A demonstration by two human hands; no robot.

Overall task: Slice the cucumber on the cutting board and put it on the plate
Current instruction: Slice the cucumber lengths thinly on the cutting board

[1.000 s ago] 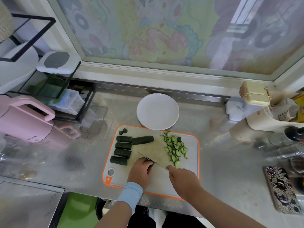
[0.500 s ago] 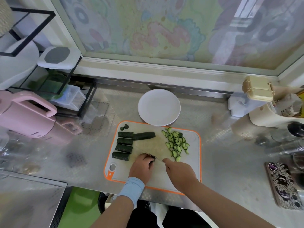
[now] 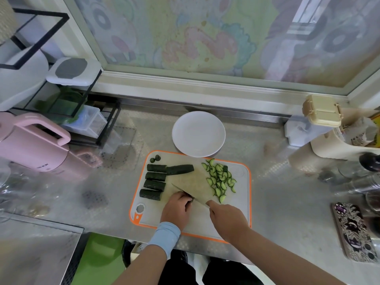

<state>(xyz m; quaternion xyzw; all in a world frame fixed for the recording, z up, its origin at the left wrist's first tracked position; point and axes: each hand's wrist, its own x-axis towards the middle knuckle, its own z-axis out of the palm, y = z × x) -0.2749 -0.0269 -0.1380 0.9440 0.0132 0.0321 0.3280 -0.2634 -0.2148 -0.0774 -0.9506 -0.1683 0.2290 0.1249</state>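
An orange-rimmed white cutting board [image 3: 242, 202] lies on the steel counter. Several dark green cucumber chunks [image 3: 154, 184] sit in a column at its left, and a heap of thin half-round cucumber slices [image 3: 220, 178] lies at its right. My left hand [image 3: 177, 208] curls over a small cucumber piece, mostly hidden under the fingers. My right hand [image 3: 227, 218] grips the handle of a knife [image 3: 186, 193], whose blade slants up-left beside my left fingers. A bare white plate [image 3: 198, 134] stands just behind the board.
A pink kettle [image 3: 30, 145] and a black wire rack [image 3: 67, 112] with containers stand at the left. White and beige containers [image 3: 320, 122], glass jars [image 3: 353, 177] and a patterned phone [image 3: 355, 231] crowd the right. The counter edge runs just below the board.
The knife blade has tipped back up and now points up-left past my left fingers, after lying short and low half a second ago. Both hands stay at the board's front.
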